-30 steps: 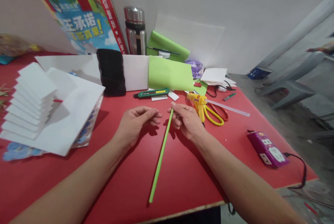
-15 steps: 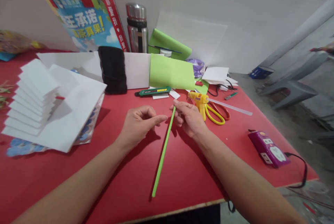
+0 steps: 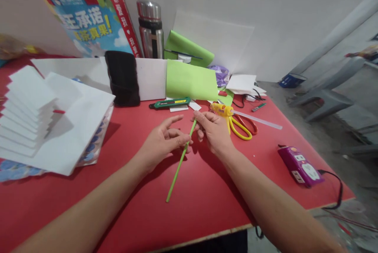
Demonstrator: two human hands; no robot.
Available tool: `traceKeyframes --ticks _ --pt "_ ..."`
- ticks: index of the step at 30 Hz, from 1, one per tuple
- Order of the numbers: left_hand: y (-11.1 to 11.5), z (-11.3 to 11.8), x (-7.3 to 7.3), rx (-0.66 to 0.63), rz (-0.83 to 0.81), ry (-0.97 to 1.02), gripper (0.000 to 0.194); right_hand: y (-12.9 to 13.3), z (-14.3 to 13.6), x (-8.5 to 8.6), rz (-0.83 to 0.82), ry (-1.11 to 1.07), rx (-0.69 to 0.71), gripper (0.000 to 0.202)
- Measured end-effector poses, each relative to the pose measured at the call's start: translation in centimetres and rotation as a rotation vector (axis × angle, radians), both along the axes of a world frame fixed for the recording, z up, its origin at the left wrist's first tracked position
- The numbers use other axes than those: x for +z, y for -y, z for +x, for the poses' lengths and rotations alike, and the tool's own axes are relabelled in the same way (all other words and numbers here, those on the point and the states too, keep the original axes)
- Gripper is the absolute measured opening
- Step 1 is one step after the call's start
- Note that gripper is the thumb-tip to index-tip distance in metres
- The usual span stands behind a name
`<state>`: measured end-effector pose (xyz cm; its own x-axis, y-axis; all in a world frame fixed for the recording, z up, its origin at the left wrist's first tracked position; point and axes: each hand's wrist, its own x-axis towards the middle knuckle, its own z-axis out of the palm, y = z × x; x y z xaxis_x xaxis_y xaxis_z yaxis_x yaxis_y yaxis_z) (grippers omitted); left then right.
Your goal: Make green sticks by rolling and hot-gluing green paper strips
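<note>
A thin green stick slants over the red table, its near end pointing down and left. My right hand pinches its upper end between thumb and fingertips. My left hand is at the stick's upper part, with thumb and lower fingers around it and the index finger stretched out above. Right of my right hand lie a yellow glue gun with a clear glue stick, and scissors with yellow and red handles. A green cutter knife lies beyond my hands.
Folded white paper lies at the left. Behind stand a black phone-like object, a green sheet, a steel flask and a printed box. A purple power strip with a cable sits near the right edge.
My left hand has moved onto the stick, its index finger now extended. The stick's near end has shifted up and slightly left. The whole view has shifted a little.
</note>
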<state>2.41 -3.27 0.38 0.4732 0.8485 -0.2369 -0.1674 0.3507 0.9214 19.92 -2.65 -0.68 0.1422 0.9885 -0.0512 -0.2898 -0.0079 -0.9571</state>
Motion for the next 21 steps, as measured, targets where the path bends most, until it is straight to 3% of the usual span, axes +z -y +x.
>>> traceKeyframes --ticks 5,11,21 --pt "0.4 0.3 0.5 -0.008 0.043 -0.004 0.092 0.1 -0.1 -0.3 0.000 -0.012 0.054 0.044" --pt "0.3 0.1 0.7 0.098 0.079 -0.031 0.094 0.5 -0.1 -0.2 -0.030 0.073 0.275 0.036" --pt "0.6 0.1 1.4 -0.009 0.102 -0.097 0.096 0.8 -0.3 -0.1 -0.062 0.164 0.173 0.047"
